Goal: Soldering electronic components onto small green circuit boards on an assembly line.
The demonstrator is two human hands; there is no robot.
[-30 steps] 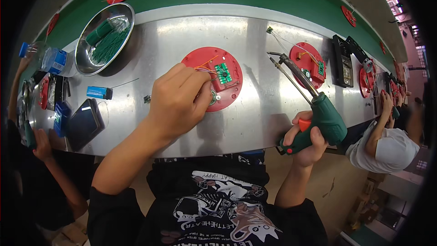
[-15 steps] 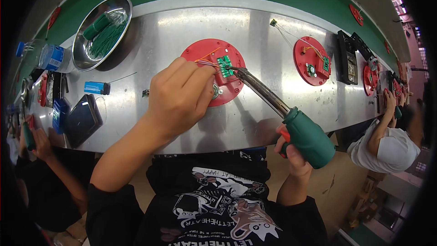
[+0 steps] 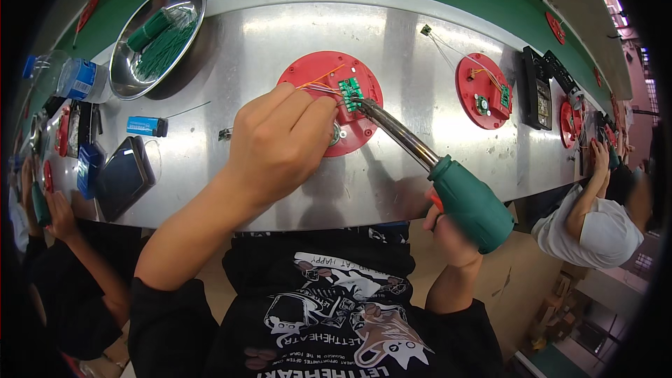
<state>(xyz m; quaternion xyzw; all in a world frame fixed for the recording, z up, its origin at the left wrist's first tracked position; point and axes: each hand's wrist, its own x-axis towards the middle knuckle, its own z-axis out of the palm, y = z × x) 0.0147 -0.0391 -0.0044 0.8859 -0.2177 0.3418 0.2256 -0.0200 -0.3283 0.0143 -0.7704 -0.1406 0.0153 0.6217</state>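
A round red plastic disc [image 3: 315,64] lies on the metal bench in front of me, with a small green circuit board [image 3: 349,87] mounted on it. Thin orange and white wires [image 3: 318,87] lead toward the board's left edge. My left hand [image 3: 283,143] bends over the disc's left side, fingertips pinched at a thin wire by the board; the grip itself is partly hidden. My right hand [image 3: 451,238] is wrapped around the green handle of a soldering iron [image 3: 472,203]. The iron's tip meets the lower part of the board, close to my left fingertips.
A steel bowl of green wires [image 3: 199,24] stands at the far left. Nearby are a bottle [image 3: 82,80], a blue box [image 3: 145,126] and a dark phone-like device [image 3: 124,176]. Another wired red disc [image 3: 476,73] and black trays [image 3: 537,94] are right. People work on both sides.
The soldering iron's tip has shifted slightly toward the board's lower right edge. My left hand stays pinched beside the board. The whole view has shifted a little.
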